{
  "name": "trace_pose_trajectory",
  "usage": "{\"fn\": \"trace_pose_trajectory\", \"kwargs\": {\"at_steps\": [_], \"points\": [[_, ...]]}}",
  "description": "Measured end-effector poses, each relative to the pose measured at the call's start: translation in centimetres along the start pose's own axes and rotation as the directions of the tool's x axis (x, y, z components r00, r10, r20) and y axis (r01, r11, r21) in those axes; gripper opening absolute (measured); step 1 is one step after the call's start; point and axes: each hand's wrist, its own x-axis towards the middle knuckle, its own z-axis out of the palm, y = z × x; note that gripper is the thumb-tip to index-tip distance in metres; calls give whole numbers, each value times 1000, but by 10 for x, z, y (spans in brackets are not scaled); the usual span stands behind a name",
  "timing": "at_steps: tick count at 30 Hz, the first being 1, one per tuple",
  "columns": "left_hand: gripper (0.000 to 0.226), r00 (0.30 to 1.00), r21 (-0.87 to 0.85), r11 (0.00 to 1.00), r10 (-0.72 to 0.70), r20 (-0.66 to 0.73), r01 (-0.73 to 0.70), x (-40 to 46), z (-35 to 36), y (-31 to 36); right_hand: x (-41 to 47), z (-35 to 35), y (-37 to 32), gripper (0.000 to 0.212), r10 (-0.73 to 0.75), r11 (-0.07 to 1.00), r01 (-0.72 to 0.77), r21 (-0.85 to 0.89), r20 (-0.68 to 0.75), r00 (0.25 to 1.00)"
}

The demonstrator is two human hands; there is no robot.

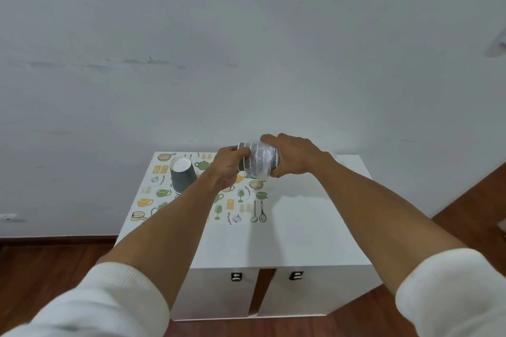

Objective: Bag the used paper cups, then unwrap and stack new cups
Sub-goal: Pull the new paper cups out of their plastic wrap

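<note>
Setting: plain pale wall (246, 35); white cabinet (301, 227) standing on a wooden floor (41, 268), its top partly covered by a mat printed with kitchenware (241, 208).

Item 1: stack of dark ribbed paper cups (182, 176), inverted, standing on the mat at its far left, well apart from both hands.

Item 2: sleeve of new cups (258, 160), dark with pale rims, lying sideways in mid-air above the cabinet's far edge, its right portion shrouded in crinkled clear wrap (262, 164).

Item 3: left hand (228, 165), fingers curled round the bare left end of the sleeve.

Item 4: right hand (294, 157), fingers clasped over the wrapped end, gripping the film.

Step in hand, by judgement: unwrapping the new cups; no used cups or bag are in view. Next move likely calls for drawing the film off rightward while the left hand holds the cups firm, then setting them onto the standing stack.
</note>
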Motion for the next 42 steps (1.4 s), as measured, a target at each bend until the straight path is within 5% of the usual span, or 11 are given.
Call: {"fn": "trace_pose_trajectory", "kwargs": {"at_steps": [3, 9, 12, 16, 21, 25, 30, 32, 35, 40, 42], "points": [[4, 1000, 17, 1000, 10, -11, -10, -1, 0, 1, 1, -1, 2, 77, 11, 999, -11, -39, 6, 1000], [33, 1000, 93, 996, 13, -14, -12, -3, 3, 6, 0, 6, 5, 77, 23, 986, -34, -160, -71, 997], [12, 1000, 120, 993, 12, -8, -11, -1, 6, 7, -3, 9, 6, 75, 25, 982, -46, -186, -111, 993], [18, 1000, 133, 991, 15, 22, -18, -5, 7, 13, -9, 7, 11, 77, 5, 959, -46, -280, -142, 990], [37, 998, 75, 996, -47, -32, 49, 9, -31, 15, -28, 1, 50, 82, 36, 976, -64, -207, -137, 990], [27, 999, 59, 997, -49, 14, 48, 3, -19, 17, -28, -3, 45, 82, 23, 989, -46, -140, -164, 986], [89, 991, 158, 988, -17, 130, -4, 4, -14, 8, -24, 5, 37, 83, 18, 995, -34, -91, -167, 986], [104, 982, 376, 920, 40, 187, -109, 3, -13, 9, -23, 8, 37, 82, 16, 997, -29, -71, -172, 985], [86, 970, 715, 655, 160, 185, -244, 0, -9, 12, -20, 10, 33, 81, 5, 999, -13, -43, -181, 983], [78, 936, 950, 206, 311, 165, -236, 1, -13, 7, -17, 14, 31, 81, 34, 999, -26, 42, -208, 977], [75, 917, 967, 143, 373, 144, -210, 0, -20, 7, -17, 15, 31, 81, 81, 990, -50, 132, -242, 967]]}}
